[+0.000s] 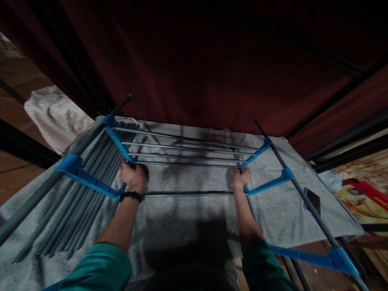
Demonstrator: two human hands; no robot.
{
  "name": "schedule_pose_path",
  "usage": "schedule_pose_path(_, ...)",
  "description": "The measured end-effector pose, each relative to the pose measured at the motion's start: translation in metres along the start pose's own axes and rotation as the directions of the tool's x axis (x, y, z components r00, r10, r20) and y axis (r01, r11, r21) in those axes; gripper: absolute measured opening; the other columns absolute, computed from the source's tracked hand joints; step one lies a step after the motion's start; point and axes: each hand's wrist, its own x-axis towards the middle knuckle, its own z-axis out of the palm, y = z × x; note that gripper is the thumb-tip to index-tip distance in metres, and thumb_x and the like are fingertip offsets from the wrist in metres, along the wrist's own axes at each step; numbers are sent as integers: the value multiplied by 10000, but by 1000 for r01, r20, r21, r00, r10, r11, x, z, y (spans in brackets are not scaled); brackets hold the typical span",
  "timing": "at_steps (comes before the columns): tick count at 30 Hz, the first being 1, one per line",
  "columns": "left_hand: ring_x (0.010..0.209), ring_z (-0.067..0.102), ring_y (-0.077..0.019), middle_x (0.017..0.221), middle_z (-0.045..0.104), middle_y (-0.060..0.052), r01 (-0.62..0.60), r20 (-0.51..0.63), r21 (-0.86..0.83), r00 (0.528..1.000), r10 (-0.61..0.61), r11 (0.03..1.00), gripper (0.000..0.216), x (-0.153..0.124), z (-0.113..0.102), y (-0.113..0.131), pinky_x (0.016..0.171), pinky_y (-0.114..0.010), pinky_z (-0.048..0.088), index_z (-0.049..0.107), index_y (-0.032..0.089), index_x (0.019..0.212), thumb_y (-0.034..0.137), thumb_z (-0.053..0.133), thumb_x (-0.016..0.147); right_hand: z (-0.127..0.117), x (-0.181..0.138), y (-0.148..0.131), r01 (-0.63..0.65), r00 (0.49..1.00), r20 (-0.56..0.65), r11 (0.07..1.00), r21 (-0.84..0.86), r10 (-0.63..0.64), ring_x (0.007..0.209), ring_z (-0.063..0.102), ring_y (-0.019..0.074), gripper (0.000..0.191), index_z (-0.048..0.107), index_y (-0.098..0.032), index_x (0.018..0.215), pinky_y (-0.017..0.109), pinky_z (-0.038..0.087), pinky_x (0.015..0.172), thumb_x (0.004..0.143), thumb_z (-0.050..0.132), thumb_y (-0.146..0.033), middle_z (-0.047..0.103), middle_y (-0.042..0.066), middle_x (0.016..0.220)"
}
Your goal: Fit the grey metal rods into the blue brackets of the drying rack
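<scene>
A rack frame of grey metal poles (286,165) and blue plastic brackets stands over the cloth, with several thin crossbars (188,151) between its two sides. My left hand (133,177) is closed on the frame's left side, where the near end of a blue bracket (117,142) meets an upright. On the opposite side, my right hand (241,178) grips the matching joint, just under another blue bracket (256,154). A single crossbar (188,194) runs lower between my wrists. My fingers partly hide both joints.
Several loose grey tubes (87,194) lie side by side on the grey cloth (188,226) at left. A phone (312,201) lies at right, near a red and yellow box (360,202). Dark red fabric (194,72) hangs behind, and a striped cloth (57,117) lies at far left.
</scene>
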Motion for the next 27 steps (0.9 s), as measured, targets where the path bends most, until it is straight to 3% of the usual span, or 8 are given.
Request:
schedule_pose_path(2, 1236, 439, -361, 1201, 501, -142, 167, -201, -14, 965, -166, 986, 360, -8, -1, 5, 973, -513, 351, 411, 105, 1230, 160, 488, 882, -3, 5, -5, -97, 991, -78, 990, 101, 106, 1195, 483, 349, 475, 480, -145, 1218, 558, 368, 1053, 751, 442, -225, 539, 184, 1192)
schedule_pose_path(4, 1259, 433, -346, 1243, 502, -154, 148, -274, -19, 950, -147, 989, 337, -22, -3, 16, 1012, -497, 353, 440, 116, 1220, 167, 473, 888, -9, 16, -8, -82, 982, -156, 983, 164, 108, 1171, 495, 312, 484, 468, -165, 1231, 513, 397, 1043, 751, 465, -229, 523, 167, 1226)
schedule_pose_path(8, 1216, 489, -292, 1179, 584, -142, -335, -223, -6, 919, 325, 942, 258, -54, -11, 67, 1041, -462, 367, 540, 156, 1153, 199, 420, 929, -27, 44, -13, 29, 966, -253, 957, 287, 47, 1217, 497, 262, 620, 381, -180, 1370, 444, 440, 1024, 763, 485, -253, 450, 161, 1383)
schedule_pose_path(13, 1346, 413, -284, 1388, 529, -130, -763, -51, 21, 644, 763, 646, 396, -61, -19, 161, 1102, -477, 309, 519, 209, 1331, 229, 453, 941, -43, 70, -32, 156, 981, -172, 884, 441, -88, 1306, 468, 216, 645, 353, -166, 1419, 430, 358, 1123, 787, 438, -261, 469, 136, 1429)
schedule_pose_path(16, 1337, 432, -288, 1379, 550, -128, -883, 91, 42, 469, 879, 467, 438, -45, -17, 200, 1136, -512, 249, 519, 216, 1369, 203, 457, 936, -46, 78, -43, 159, 982, -160, 883, 443, -97, 1296, 481, 218, 638, 377, -150, 1405, 426, 370, 1116, 780, 446, -258, 494, 141, 1403)
schedule_pose_path(18, 1203, 535, -279, 1217, 634, -131, -915, 201, 77, 404, 892, 397, 414, -34, -12, 211, 1106, -504, 283, 566, 206, 1327, 173, 452, 931, -47, 79, -47, 152, 983, -154, 897, 416, -96, 1279, 494, 224, 613, 406, -159, 1385, 430, 389, 1098, 781, 451, -259, 523, 133, 1363)
schedule_pose_path(22, 1002, 599, -274, 1003, 666, -121, -901, 316, 176, 434, 844, 397, 320, -22, -6, 216, 937, -442, 389, 645, 195, 1194, 185, 447, 943, -50, 79, -49, 175, 980, -153, 912, 370, -126, 1247, 509, 236, 561, 448, -168, 1347, 442, 421, 1061, 797, 460, -276, 555, 124, 1312)
schedule_pose_path(27, 951, 597, -276, 951, 655, -108, -891, 295, 185, 452, 842, 414, 292, -22, -11, 217, 873, -417, 386, 667, 191, 1133, 281, 440, 973, -52, 83, -52, 163, 983, -141, 922, 352, -119, 1203, 535, 240, 490, 494, -155, 1286, 425, 409, 1058, 825, 477, -319, 595, 130, 1256)
